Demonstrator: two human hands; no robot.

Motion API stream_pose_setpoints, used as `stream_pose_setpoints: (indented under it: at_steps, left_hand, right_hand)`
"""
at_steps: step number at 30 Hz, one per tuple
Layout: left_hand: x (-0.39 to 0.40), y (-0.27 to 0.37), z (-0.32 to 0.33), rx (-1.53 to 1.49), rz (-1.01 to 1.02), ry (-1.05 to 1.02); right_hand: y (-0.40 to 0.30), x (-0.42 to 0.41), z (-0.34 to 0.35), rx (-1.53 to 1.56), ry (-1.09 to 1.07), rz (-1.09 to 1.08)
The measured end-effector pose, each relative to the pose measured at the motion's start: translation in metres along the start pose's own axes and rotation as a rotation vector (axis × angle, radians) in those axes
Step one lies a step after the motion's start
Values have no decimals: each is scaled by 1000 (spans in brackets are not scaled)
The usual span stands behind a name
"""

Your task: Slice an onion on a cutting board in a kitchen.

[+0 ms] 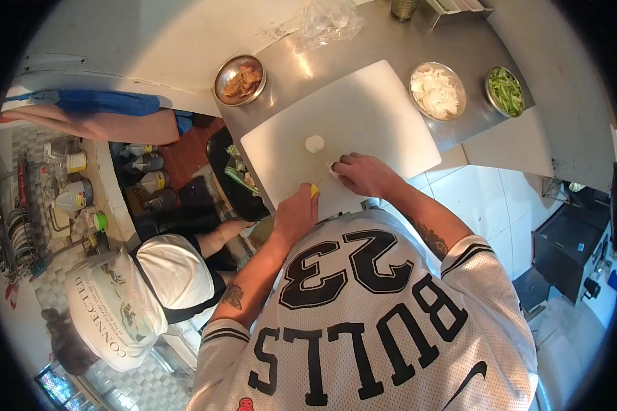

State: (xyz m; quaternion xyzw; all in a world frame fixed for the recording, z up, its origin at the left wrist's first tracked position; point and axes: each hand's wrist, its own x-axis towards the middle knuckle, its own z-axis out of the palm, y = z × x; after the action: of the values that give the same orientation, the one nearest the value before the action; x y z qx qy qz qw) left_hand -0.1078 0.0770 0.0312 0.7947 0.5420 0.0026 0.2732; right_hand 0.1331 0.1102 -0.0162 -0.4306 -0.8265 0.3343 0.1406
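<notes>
A white cutting board [370, 113] lies on a steel counter, a round white slice [314, 144] flat on it. My left hand [295, 213] is at the board's near edge, closed around a small yellow object, possibly a handle; the rest of it cannot be made out. To its right, my right hand [362, 174] pinches a small white piece [333, 169] over the board. Beyond the board's right side stand a metal bowl of white slices [436, 92] and a smaller bowl of cut green vegetables [506, 92]. A metal bowl of browned food pieces [242, 81] stands at the upper left.
A clear plastic bag [331, 20] and a metal cup [404, 7] are at the counter's back. A black tray with vegetable pieces [241, 174] sits left of the board. Another person [128, 308] is close by on the left, one arm reaching towards the tray's side.
</notes>
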Motion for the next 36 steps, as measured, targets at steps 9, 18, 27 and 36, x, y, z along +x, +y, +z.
stream_pose_setpoints:
  at_steps: [9, 18, 27, 36]
  left_hand:
    - [3, 0, 2, 20, -23, -36]
    - [5, 9, -6, 45, -69, -94]
    - [1, 5, 0, -5, 46, 12]
    - [2, 3, 2, 43, -28, -75]
  right_hand:
    - [2, -2, 5, 12, 61, -25]
    - [1, -3, 3, -37, -34, 17]
    - [5, -4, 6, -34, -27, -14]
    - [-4, -7, -5, 32, 5, -18]
